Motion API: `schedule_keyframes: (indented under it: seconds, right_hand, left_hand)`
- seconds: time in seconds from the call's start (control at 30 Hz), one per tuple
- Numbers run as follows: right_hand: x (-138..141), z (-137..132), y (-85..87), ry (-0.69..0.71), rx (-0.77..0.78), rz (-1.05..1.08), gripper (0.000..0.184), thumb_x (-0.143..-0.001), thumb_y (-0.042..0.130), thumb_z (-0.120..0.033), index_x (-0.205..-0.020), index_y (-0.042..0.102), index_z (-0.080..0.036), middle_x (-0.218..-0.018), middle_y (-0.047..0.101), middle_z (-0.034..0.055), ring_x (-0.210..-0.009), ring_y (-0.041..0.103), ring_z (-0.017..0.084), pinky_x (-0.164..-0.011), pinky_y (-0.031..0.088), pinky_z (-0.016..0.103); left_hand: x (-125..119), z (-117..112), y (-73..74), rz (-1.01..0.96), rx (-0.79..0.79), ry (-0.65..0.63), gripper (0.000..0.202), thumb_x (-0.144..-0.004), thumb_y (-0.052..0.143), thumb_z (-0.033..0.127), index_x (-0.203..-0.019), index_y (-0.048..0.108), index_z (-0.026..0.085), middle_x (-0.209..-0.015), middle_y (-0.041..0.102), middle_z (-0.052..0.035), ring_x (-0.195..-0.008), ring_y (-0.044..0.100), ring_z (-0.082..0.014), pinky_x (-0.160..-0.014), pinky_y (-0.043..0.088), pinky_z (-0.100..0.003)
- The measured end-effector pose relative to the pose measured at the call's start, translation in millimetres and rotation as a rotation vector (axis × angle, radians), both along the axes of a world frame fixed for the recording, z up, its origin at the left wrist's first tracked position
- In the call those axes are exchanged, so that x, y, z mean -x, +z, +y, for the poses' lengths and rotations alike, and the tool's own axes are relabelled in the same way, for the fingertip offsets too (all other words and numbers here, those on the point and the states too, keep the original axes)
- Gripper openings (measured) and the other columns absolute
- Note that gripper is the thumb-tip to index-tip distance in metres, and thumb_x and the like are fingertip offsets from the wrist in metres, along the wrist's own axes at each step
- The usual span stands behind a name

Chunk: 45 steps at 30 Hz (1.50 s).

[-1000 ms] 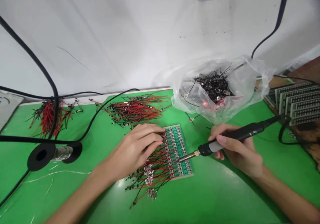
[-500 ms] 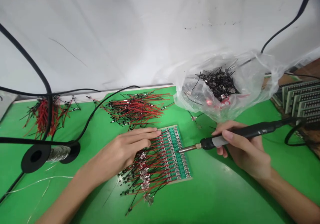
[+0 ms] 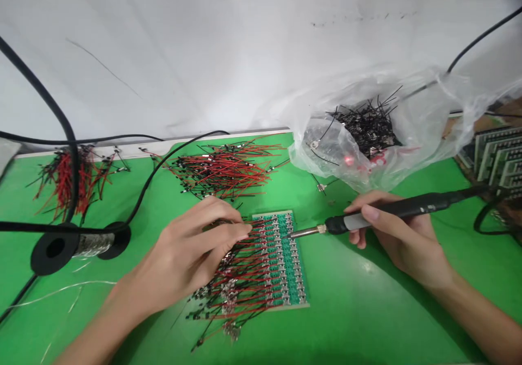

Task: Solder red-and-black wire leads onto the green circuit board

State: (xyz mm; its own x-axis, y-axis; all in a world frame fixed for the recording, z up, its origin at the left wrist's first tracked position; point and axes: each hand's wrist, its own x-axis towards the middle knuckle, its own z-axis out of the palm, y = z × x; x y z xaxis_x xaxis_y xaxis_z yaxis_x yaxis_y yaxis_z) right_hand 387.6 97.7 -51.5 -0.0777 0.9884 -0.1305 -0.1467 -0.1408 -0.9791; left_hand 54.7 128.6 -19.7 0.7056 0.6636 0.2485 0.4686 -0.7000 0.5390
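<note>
A green circuit board [image 3: 290, 267] with rows of small silver parts lies on the green mat. Red and black wires [image 3: 244, 286] run from it to the left, some ending in small metal pieces. My left hand [image 3: 196, 240] is over these wires, its thumb and index finger pinched at the board's upper left edge on what looks like a wire. In my right hand [image 3: 402, 234] is a black and grey soldering iron [image 3: 391, 212], gripped like a pen. Its metal tip points left, at or just above the silver parts in the board's upper half; contact is unclear.
Behind the board lies a pile of red and black wires [image 3: 220, 172], with another bundle [image 3: 73, 183] at far left. A solder spool [image 3: 95, 244] sits among black cables. A clear plastic bag [image 3: 326, 155] holds black wires. Boards [image 3: 499, 155] stand upright at right.
My left hand's fingers have gone from stretched over the board's top to curled and pinched at its left edge. The soldering iron's tip has shifted toward the board's upper part.
</note>
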Motion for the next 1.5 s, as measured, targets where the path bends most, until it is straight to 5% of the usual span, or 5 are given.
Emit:
schedule_keyframes:
  seconds: [0.1,0.37,0.77,1.5]
  right_hand:
    - [1,0,-1.6,-0.017,0.004,-0.003,0.013,-0.088,0.070,-0.030,-0.088,0.079,-0.021,-0.064,0.074,0.0036,-0.054,0.070,0.018,-0.046,0.057,0.026]
    - [3,2,-4.7,-0.016,0.018,0.003,0.014,-0.089,0.070,-0.031,-0.089,0.078,-0.020,-0.065,0.076,0.0055,-0.055,0.072,0.021,-0.048,0.058,0.029]
    - [0,4,-2.1,-0.011,-0.013,0.028,0.014,-0.089,0.070,-0.030,-0.094,0.080,-0.021,-0.067,0.078,0.0055,-0.057,0.074,0.020,-0.051,0.061,0.026]
    - [-5,0,-5.3,0.006,-0.008,-0.008,0.016,-0.088,0.073,-0.034,-0.098,0.080,-0.023,-0.069,0.078,0.0047,-0.058,0.074,0.019,-0.053,0.062,0.025]
  left_hand:
    - [-6,-2,-0.1,-0.040,-0.025,0.077,0.034,-0.093,0.058,0.008,-0.120,0.068,0.027,-0.099,0.067,-0.0039,-0.087,0.064,-0.0146,-0.072,0.054,-0.027]
    - [-23,-12,-16.9,-0.119,0.070,0.103,0.022,-0.090,0.064,0.004,-0.108,0.067,0.016,-0.093,0.066,-0.0038,-0.085,0.058,-0.0124,-0.077,0.051,-0.029]
    - [-23,-17,-29.0,-0.044,-0.038,0.152,0.026,-0.087,0.067,0.005,-0.110,0.065,0.017,-0.095,0.065,-0.0036,-0.085,0.056,-0.0141,-0.077,0.049,-0.033]
    - [-32,-21,-24.2,-0.182,-0.108,0.249,0.026,-0.080,0.072,0.001,-0.101,0.071,0.016,-0.090,0.071,-0.0012,-0.082,0.065,-0.0130,-0.075,0.057,-0.031]
